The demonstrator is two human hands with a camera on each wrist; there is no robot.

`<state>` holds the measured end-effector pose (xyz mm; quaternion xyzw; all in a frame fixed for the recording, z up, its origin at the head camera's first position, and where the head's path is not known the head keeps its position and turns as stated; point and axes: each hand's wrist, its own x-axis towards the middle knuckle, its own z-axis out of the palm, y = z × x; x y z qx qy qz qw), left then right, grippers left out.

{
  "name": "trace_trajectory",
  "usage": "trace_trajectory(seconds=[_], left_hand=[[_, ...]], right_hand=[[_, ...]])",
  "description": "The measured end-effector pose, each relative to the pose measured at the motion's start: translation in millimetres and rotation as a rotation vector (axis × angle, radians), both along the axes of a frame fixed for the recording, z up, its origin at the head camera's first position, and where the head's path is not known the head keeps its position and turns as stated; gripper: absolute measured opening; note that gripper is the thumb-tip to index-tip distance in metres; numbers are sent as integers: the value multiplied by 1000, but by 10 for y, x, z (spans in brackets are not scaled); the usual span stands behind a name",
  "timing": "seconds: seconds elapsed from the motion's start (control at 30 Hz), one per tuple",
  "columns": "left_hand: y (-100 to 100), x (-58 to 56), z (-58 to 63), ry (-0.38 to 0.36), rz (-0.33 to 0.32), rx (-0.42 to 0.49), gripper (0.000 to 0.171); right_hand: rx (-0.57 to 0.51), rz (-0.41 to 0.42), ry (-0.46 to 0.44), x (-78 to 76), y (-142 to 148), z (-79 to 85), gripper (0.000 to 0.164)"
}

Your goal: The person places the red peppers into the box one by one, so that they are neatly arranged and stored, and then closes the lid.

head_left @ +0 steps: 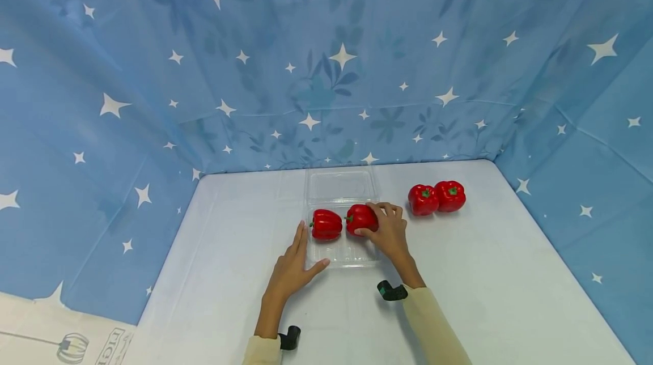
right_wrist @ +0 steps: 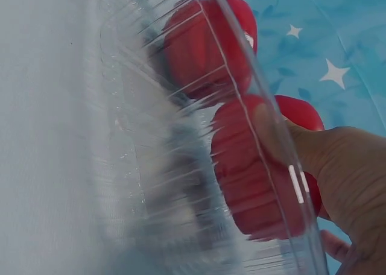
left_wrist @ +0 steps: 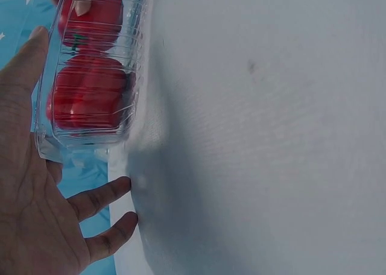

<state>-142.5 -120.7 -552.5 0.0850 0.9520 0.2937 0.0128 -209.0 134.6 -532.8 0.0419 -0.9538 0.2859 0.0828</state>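
A clear plastic clamshell box [head_left: 343,261] lies on the table with its lid [head_left: 339,185] folded back toward the curtain. One red bell pepper [head_left: 326,224] lies on its side in the left part, its stem to the left. My right hand [head_left: 390,232] grips a second red bell pepper [head_left: 361,220] in the right part, thumb in front and fingers behind. In the right wrist view that pepper [right_wrist: 247,184] shows through the clear wall. My left hand [head_left: 292,268] rests at the box's left front corner, fingers straight and thumb along the front rim.
Two more red bell peppers, one [head_left: 423,200] touching the other [head_left: 450,196], stand upright at the back right of the white table [head_left: 474,274]. A blue star-patterned curtain [head_left: 316,70] encloses the back and sides.
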Motion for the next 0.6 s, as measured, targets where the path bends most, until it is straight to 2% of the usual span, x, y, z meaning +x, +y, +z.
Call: trace_trajectory(seconds=[0.3,0.6], left_hand=[[6,-6,18,10,2,11,104],[10,-5,0,6,1,5,104]], right_hand=[[21,2,-10,-13,-8,-19,75],[-31,6,-57,-11,15,-40,79]])
